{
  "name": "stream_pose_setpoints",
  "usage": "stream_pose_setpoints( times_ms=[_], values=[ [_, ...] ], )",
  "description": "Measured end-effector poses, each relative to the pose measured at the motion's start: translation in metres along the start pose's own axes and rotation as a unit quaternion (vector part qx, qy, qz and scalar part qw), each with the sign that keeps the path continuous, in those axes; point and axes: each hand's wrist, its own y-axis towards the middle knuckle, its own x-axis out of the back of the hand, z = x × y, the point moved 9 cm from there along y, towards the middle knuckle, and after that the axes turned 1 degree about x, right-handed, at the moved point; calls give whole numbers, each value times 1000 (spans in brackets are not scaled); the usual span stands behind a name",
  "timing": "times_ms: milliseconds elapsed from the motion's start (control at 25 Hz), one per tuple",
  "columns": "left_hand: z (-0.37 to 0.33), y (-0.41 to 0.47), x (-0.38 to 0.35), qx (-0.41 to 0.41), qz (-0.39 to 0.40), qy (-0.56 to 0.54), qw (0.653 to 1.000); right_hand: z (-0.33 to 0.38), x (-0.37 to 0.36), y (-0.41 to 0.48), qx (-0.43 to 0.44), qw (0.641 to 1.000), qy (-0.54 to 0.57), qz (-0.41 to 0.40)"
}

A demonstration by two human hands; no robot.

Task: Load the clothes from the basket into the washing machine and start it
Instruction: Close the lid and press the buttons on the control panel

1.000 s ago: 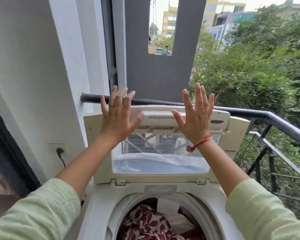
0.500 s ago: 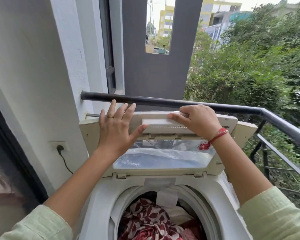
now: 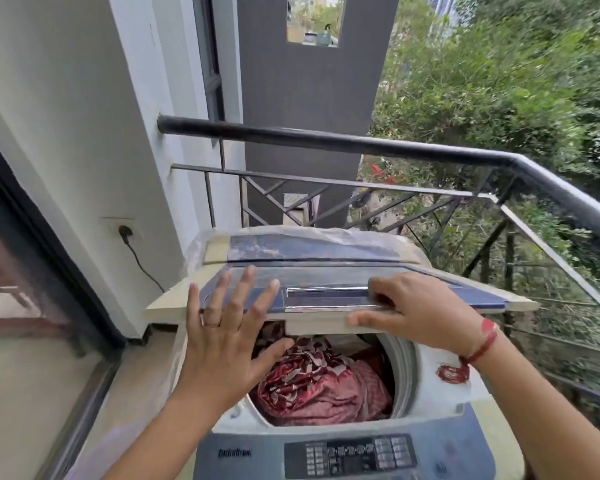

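A top-loading washing machine [image 3: 440, 386] stands in front of me, its drum holding red and white patterned clothes [image 3: 312, 379]. The folding lid [image 3: 326, 271] is tilted down, half lowered over the drum. My right hand [image 3: 409, 310] grips the lid's front edge at the handle, thumb beneath it. My left hand [image 3: 229, 327] has straight spread fingers resting on the lid's left front. The button control panel [image 3: 350, 455] sits at the machine's near edge. No basket is in view.
A black balcony railing [image 3: 361, 143] runs behind and to the right of the machine, with trees beyond. A white wall at left carries a socket with a plugged cable [image 3: 125, 232]. A dark-framed glass door [image 3: 32, 271] is at far left.
The lid has come down from upright to nearly flat over the drum. My right hand went from open palm to gripping the lid edge; my left stayed flat on it. The view tilted down.
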Motion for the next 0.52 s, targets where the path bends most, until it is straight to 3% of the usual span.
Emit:
stream_pose_setpoints(
  times_ms=[200,520],
  values=[
    [-16,-81,-34,45,112,-29,992,21,-80,-46,-1,999,8,51],
    [-24,-145,-81,86,253,-15,964,29,-149,-78,-5,999,-21,26]
  ],
)
